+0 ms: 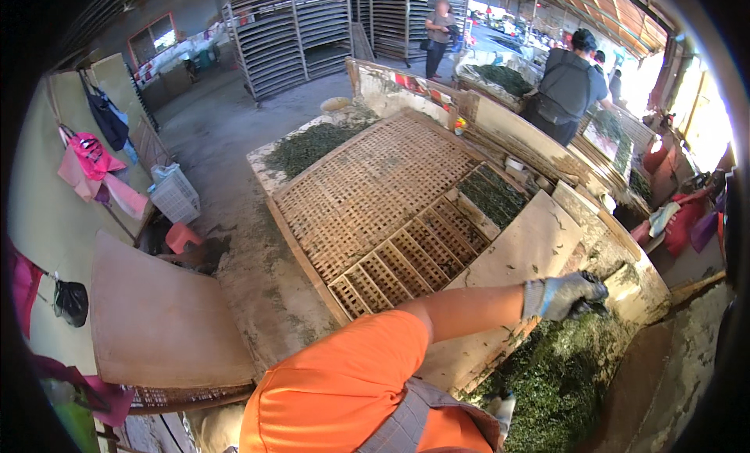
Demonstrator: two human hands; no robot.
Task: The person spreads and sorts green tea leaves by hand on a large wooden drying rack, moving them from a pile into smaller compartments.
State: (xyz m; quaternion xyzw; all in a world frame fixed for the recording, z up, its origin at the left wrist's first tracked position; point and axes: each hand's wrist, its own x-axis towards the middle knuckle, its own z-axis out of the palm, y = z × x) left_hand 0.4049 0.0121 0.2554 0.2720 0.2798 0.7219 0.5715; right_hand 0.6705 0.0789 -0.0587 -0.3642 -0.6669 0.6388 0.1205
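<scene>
My left hand [568, 294], in a grey glove with dark fingers, reaches across to the right. Its fingers are curled beside the stained wall of a bin, just above a heap of wet, dark green shredded plant matter [562, 371]. Whether anything is inside the fingers cannot be made out. Only a small gloved part of my right hand [503, 411] shows past my apron at the heap's left edge; its fingers are hidden. Under my left forearm lies a tan board [515, 248]. Left of it is a slatted wooden frame [404, 265] with long compartments.
A large woven lattice panel [375, 189] lies beyond the frame. Green shreds [316, 148] are piled at its far left, and more fill a divided box [492, 195]. Tray racks [287, 42] stand behind. A co-worker [562, 89] bends over another bench; another person [438, 37] stands farther off.
</scene>
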